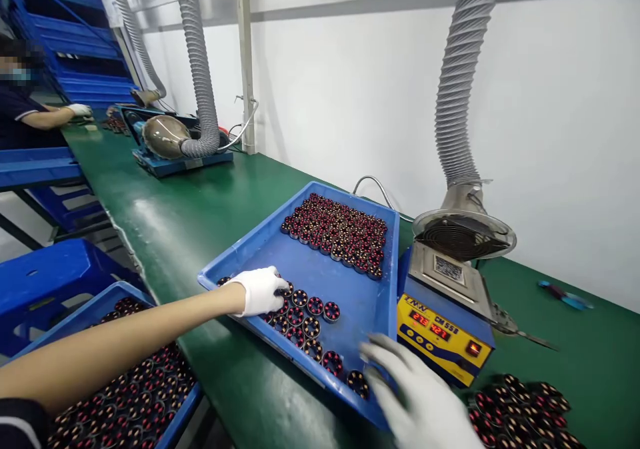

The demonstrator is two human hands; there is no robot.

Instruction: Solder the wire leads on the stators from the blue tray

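Note:
My left hand (pixel 261 290), in a white glove, reaches over the near-left edge of the blue tray (pixel 250 245). Its curled fingers are on a round part (pixel 285 289) at the end of the loose group. My right hand (pixel 407 385), also gloved and slightly blurred, is at the tray's near-right corner. Its fingers are apart, beside a single ring part (pixel 357 383), with nothing visible between them. Several ring-shaped parts with red and yellow dots (pixel 311 327) lie in the near half of the tray. A dense block of the same parts (pixel 340 232) fills the far end.
Right of the tray stands a yellow and blue heating unit (pixel 440 335) under an exhaust hood (pixel 465 232). More parts (pixel 520 412) are piled at lower right. A second filled tray (pixel 120 289) sits lower left by a blue stool (pixel 50 269). A person (pixel 30 115) works at far left.

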